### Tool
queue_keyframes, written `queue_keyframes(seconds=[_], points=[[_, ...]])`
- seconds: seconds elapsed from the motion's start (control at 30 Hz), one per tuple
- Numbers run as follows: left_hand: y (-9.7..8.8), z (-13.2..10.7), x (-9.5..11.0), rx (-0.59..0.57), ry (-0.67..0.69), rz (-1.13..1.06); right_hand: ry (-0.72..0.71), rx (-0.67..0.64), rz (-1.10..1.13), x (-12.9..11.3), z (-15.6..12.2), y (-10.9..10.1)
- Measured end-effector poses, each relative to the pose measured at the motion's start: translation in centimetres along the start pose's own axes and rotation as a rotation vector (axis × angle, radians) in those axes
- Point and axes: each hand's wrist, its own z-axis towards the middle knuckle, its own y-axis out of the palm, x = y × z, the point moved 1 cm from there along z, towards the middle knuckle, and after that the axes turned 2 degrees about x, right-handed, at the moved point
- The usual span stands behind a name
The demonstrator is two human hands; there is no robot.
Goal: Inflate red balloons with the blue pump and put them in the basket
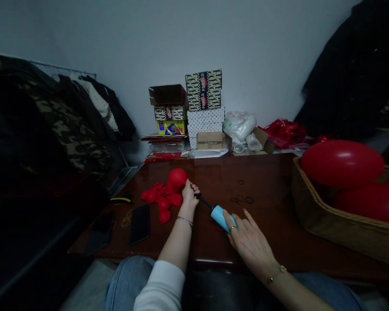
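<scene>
My left hand point(189, 194) is closed around the neck of a small, partly inflated red balloon point(177, 178) and the black end of a hand pump beside it. The pump's light blue barrel point(221, 217) lies under my right hand point(246, 235), which grips it with the thumb and some fingers while the index finger stretches out. Between the two hands shows the pump's black rod. Several limp red balloons point(164, 203) lie in a heap just left of my left hand. How the balloon's mouth sits on the pump is hidden by my fingers.
On the right, a wicker basket point(324, 216) holds large inflated red balloons point(342, 163). Black hair ties point(240, 198) lie mid-table. A dark phone point(139, 224) and yellow rubber bands point(126, 219) lie at left. Stacked boxes point(205, 127) stand along the wall, near a clear plastic bag point(240, 125).
</scene>
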Motion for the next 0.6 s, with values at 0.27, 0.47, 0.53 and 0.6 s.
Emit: queue_keyframes(seconds=[0.27,0.47,0.53,0.6], points=[[-0.5,0.7,1.9,0.06,-0.025,-0.048,-0.043,0.012,0.038,0.8,-2.3,-1.0],[-0.5,-1.3,-1.3,0.033,-0.057,-0.005,-0.021,0.032,0.018,0.2,-1.5,0.0],[-0.2,-2.3,-2.5,0.017,-0.049,0.014,-0.017,0.037,0.002,-0.2,-0.6,0.1],[0.1,-3.2,-3.5,-0.006,-0.064,0.039,-0.002,0.025,-0.01,-0.5,0.4,0.2]])
